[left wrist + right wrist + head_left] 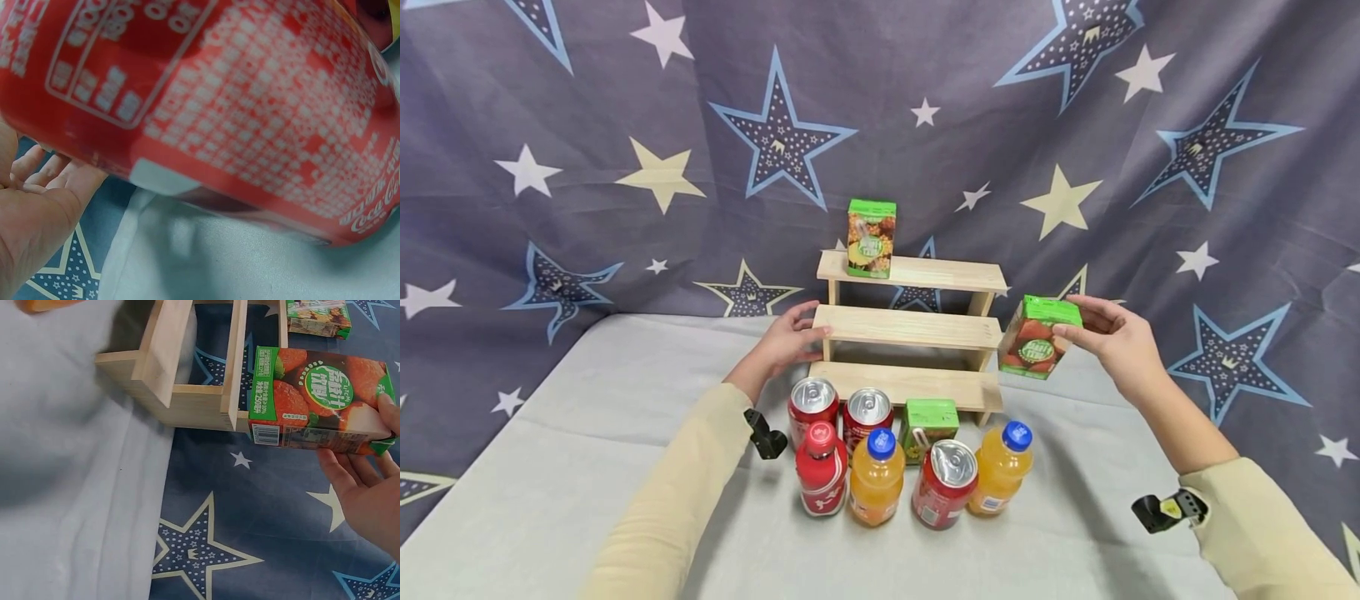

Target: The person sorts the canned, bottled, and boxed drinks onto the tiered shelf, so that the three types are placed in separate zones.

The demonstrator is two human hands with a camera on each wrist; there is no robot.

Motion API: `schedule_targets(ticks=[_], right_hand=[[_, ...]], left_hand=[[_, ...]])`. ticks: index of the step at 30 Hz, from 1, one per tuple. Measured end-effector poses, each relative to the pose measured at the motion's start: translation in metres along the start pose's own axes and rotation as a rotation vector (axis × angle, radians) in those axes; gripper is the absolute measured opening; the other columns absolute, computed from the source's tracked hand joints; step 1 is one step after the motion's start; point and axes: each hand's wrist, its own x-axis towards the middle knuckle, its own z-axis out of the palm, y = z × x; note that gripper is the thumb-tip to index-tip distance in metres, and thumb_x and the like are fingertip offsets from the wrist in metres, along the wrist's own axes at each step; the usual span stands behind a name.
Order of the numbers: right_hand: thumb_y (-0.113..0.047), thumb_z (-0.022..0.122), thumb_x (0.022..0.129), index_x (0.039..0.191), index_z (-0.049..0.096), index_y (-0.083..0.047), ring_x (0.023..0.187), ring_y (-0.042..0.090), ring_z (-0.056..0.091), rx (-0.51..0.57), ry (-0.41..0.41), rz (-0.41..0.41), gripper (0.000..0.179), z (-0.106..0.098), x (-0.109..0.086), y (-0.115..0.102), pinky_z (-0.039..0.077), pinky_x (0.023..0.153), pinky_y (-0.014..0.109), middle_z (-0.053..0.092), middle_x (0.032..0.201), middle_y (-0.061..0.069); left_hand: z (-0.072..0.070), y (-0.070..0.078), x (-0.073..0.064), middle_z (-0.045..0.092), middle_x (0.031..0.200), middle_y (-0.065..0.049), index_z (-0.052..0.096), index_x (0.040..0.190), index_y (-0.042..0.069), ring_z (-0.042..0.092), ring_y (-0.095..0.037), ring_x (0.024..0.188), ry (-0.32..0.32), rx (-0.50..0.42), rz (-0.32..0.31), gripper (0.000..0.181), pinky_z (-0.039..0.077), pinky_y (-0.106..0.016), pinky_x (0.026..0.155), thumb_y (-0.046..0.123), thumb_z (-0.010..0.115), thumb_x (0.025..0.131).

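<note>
My right hand [1116, 337] holds a green-topped juice box [1037, 340] with strawberries printed on it, thumb on one face. The box is tilted in the air to the right of a three-tier wooden shelf [917, 327]. In the right wrist view, the juice box [319, 400] lies sideways across the picture, in front of the shelf's end. My left hand [786, 337] grips the left end of the middle step. Another juice box [871, 240] stands upright on the top step, toward its left. A red cola can [250, 119] fills most of the left wrist view and partly hides the left hand.
In front of the shelf stand red cola cans [813, 408], a red bottle [822, 471], orange drink bottles [877, 479] with blue caps and a green juice box [928, 425]. A star-patterned cloth [925, 150] hangs behind the white-covered table [625, 400].
</note>
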Motion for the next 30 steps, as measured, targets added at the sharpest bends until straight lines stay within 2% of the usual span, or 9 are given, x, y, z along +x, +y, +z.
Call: schedule_targets(ticks=[9, 15, 27, 30], right_hand=[[-0.037, 0.07, 0.082, 0.137, 0.046, -0.01, 0.089, -0.005, 0.057, 0.079, 0.007, 0.025, 0.066, 0.001, 0.01, -0.013, 0.053, 0.072, 0.007, 0.059, 0.096, -0.022], [-0.046, 0.07, 0.078, 0.136, 0.047, -0.012, 0.09, -0.005, 0.056, 0.062, 0.027, 0.046, 0.071, 0.007, 0.02, -0.019, 0.052, 0.072, 0.007, 0.057, 0.097, -0.02], [-0.038, 0.071, 0.081, 0.135, 0.048, -0.011, 0.088, -0.006, 0.058, 0.104, 0.028, -0.023, 0.065, 0.013, 0.04, -0.033, 0.054, 0.073, 0.009, 0.058, 0.097, -0.019], [-0.039, 0.071, 0.08, 0.135, 0.048, -0.012, 0.088, -0.005, 0.058, 0.1, 0.035, -0.022, 0.065, 0.014, 0.043, -0.038, 0.054, 0.073, 0.01, 0.058, 0.098, -0.017]], left_hand=[[0.001, 0.0, -0.001, 0.032, 0.146, -0.022, 0.019, 0.15, 0.019, 0.043, -0.043, 0.126, 0.006, 0.01, 0.012, 0.071, 0.049, -0.05, 0.098, 0.011, 0.059, 0.092], [0.001, 0.001, -0.001, 0.032, 0.146, -0.023, 0.018, 0.15, 0.019, 0.043, -0.043, 0.126, 0.003, 0.009, 0.014, 0.072, 0.048, -0.05, 0.099, 0.011, 0.058, 0.092], [0.0, -0.001, 0.0, 0.033, 0.145, -0.023, 0.017, 0.15, 0.018, 0.043, -0.043, 0.126, 0.0, 0.016, 0.031, 0.071, 0.049, -0.05, 0.098, 0.013, 0.058, 0.092], [0.002, 0.003, -0.004, 0.031, 0.146, -0.023, 0.017, 0.15, 0.018, 0.042, -0.043, 0.127, -0.008, 0.009, 0.022, 0.071, 0.048, -0.051, 0.099, 0.012, 0.058, 0.092]])
